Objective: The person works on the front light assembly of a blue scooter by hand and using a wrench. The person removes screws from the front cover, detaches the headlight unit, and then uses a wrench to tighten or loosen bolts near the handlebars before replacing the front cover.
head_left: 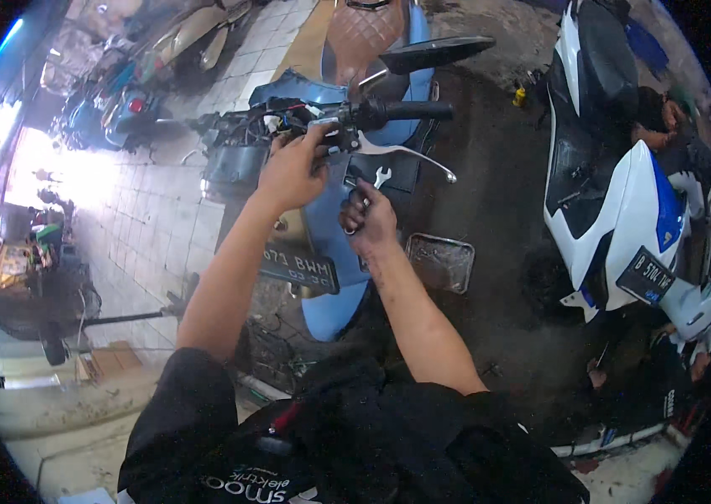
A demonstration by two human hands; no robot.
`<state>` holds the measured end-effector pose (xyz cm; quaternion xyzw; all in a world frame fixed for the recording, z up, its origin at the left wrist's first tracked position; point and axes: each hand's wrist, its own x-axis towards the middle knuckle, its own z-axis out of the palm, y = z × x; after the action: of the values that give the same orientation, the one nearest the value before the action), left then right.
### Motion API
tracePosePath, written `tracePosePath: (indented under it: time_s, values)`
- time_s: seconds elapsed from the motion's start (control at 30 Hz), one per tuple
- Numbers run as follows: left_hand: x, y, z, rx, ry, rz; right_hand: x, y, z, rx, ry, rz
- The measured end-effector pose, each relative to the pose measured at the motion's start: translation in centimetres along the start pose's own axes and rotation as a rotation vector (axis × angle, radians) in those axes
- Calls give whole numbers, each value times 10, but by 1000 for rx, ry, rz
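A blue scooter (320,227) stands before me, its handlebar stripped of covers with wiring exposed. My left hand (292,172) closes over the brake lever's mount beside the right grip (414,111). From that mount a silver brake lever (406,153) reaches out to the right. Below it, my right hand (370,220) is a fist around a combination wrench. The open end of the wrench (383,176) sticks out past the fingers, and a ring end shows near the palm's heel. A small dark piece shows at the fingertips; its kind is unclear.
A metal tray (441,262) lies on the dark floor right of the scooter. A mirror (439,54) juts out beyond the handlebar. At the right stands a white and blue scooter (616,227), with other people's hands near it. A fan (45,307) is at the left.
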<state>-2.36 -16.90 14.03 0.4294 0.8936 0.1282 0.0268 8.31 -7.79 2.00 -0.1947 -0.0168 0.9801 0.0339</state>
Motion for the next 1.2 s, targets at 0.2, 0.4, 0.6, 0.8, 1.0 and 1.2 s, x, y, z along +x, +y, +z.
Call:
tracePosePath:
  time_s: [0.2, 0.4, 0.6, 0.8, 1.0, 1.2]
  values:
    - [-5, -1, -2, -63, 14, -32, 19, 20, 19, 78, 44, -171]
    - [-1, 3, 1, 2, 39, -53, 21, 31, 24, 152, 68, -141]
    - [4, 9, -3, -19, 56, -73, 30, 22, 11, 335, -222, -129]
    - [-3, 1, 17, -27, 245, 8, 13, 21, 53, 191, 197, -132]
    - [1, 9, 13, 12, 190, 28, 13, 22, 32, 234, 91, -115]
    - [7, 9, 11, 37, 141, 5, 23, 19, 23, 318, -94, -86]
